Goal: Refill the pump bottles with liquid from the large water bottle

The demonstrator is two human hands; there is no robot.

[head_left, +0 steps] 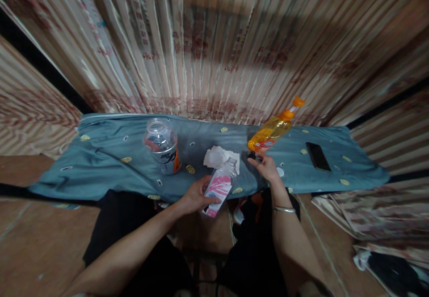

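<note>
My left hand (197, 195) is wrapped round a clear plastic bottle (218, 190) with a pink and white label. The bottle is tilted, its clear neck pointing away and to the right, over the table's near edge. Between finger and thumb, my right hand (265, 167) pinches a small black object (251, 154), too small to name for sure. Just beyond that hand stands a dish soap bottle (271, 131) with yellow-orange liquid and an orange top. White tissue paper (214, 155) lies crumpled behind the tilted bottle's neck.
A wide clear plastic jar (163, 147) without a lid stands on the left of the cloth-covered table (110, 163). A dark phone (318, 156) lies at the right. Behind the table hangs a pleated curtain (214, 64). A dark item (390, 270) rests at the lower right.
</note>
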